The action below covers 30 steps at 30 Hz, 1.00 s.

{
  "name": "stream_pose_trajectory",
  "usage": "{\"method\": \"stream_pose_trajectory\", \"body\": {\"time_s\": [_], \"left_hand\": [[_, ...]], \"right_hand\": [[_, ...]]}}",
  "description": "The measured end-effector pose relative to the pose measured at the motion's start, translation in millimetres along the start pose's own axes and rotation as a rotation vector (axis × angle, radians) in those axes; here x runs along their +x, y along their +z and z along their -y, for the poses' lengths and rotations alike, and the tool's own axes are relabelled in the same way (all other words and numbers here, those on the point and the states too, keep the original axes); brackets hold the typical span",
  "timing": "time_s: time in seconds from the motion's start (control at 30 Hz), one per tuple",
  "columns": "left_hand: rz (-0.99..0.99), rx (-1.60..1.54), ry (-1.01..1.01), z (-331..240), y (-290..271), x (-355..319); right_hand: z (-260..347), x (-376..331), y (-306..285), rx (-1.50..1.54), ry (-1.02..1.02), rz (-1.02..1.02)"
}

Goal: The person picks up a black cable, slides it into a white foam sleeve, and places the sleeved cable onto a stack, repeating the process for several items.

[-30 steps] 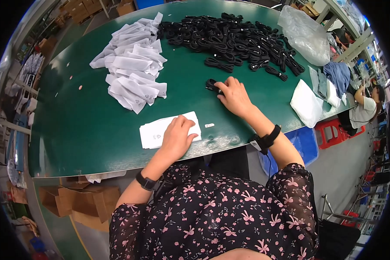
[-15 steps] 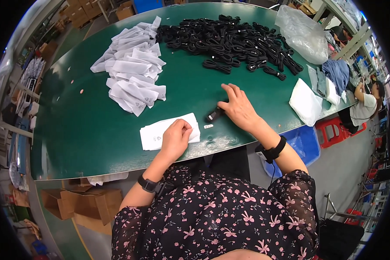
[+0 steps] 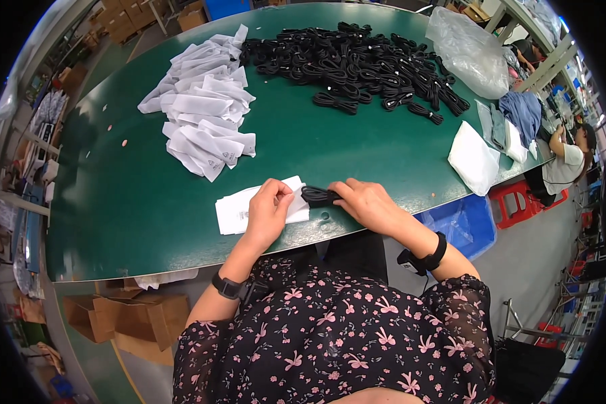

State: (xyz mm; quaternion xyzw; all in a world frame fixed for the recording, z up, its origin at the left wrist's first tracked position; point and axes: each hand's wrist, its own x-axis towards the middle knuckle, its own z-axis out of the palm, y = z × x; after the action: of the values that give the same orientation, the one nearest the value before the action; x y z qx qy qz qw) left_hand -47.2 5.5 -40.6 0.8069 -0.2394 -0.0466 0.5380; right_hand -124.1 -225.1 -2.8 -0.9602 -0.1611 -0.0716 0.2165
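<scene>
My right hand [image 3: 367,203] grips a coiled black cable [image 3: 318,196] at its right end, fingers closed around it. The cable's left end reaches the right edge of a small stack of white bags [image 3: 233,214] near the table's front edge. Over that stack, my left hand [image 3: 269,209] pinches the edge of the top bag, thumb and forefinger together. Farther off lies a big heap of bundled black cables [image 3: 357,60]. Left of the heap, a row of overlapping white bags [image 3: 205,104] stretches toward me, each with a flattened, crumpled look.
A clear plastic bag [image 3: 468,54] rests at the far right of the green table [image 3: 135,222]. Nearer stand a white packet [image 3: 475,158] and a blue-grey cloth [image 3: 522,114]. Below the right edge sits a blue bin [image 3: 461,225]; cardboard boxes [image 3: 145,320] lie lower left. A person sits at right.
My right hand has come down and closed on the black cable, bringing it left to the bag stack. My left hand has stayed at the stack, its pinch shifted slightly.
</scene>
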Motion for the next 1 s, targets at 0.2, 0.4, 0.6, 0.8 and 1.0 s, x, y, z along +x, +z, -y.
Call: {"method": "stream_pose_trajectory", "body": {"time_s": [0.2, 0.4, 0.6, 0.8, 1.0], "left_hand": [[0.047, 0.166, 0.44, -16, -3, 1], [0.035, 0.224, 0.476, -28, -9, 9], [-0.014, 0.018, 0.31, -31, -16, 22], [-0.045, -0.856, -0.019, 0, -77, 64], [-0.567, -0.024, 0.209, -18, -95, 70]], "right_hand": [[-2, 9, 1, 0.659, 0.368, 0.346], [2, 10, 15, 0.294, -0.068, -0.142], [20, 34, 6, 0.401, -0.19, -0.313], [-14, 74, 0, 0.335, -0.09, -0.51], [-132, 106, 3, -0.322, 0.026, -0.404]]}}
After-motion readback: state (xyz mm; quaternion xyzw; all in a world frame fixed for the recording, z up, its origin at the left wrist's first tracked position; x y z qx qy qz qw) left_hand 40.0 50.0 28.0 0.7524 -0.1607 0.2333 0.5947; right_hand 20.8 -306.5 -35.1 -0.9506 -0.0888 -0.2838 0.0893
